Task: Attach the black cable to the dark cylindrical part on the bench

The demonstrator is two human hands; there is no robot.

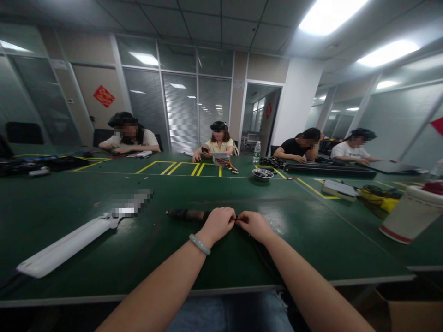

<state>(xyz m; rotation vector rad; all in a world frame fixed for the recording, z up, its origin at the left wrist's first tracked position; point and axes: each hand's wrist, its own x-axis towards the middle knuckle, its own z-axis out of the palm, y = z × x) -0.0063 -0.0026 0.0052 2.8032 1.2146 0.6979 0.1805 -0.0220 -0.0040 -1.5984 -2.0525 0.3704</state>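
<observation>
A dark, rod-shaped tool (188,215) with a brownish middle band and a small metal tip lies on the green table, pointing left. My left hand (218,222), with a pale bangle at the wrist, is closed over its right end. My right hand (255,225) meets the left hand's fingertips and pinches a black cord (265,258) where it joins the tool. That joint is mostly hidden by my fingers. The cord runs down beside my right forearm toward the table's near edge.
A long white device (69,246) with a cord lies at left. A metal bowl (262,174), a water bottle (256,152) and a white paper cup (410,216) stand beyond and to the right. Several people sit across the green table (138,272).
</observation>
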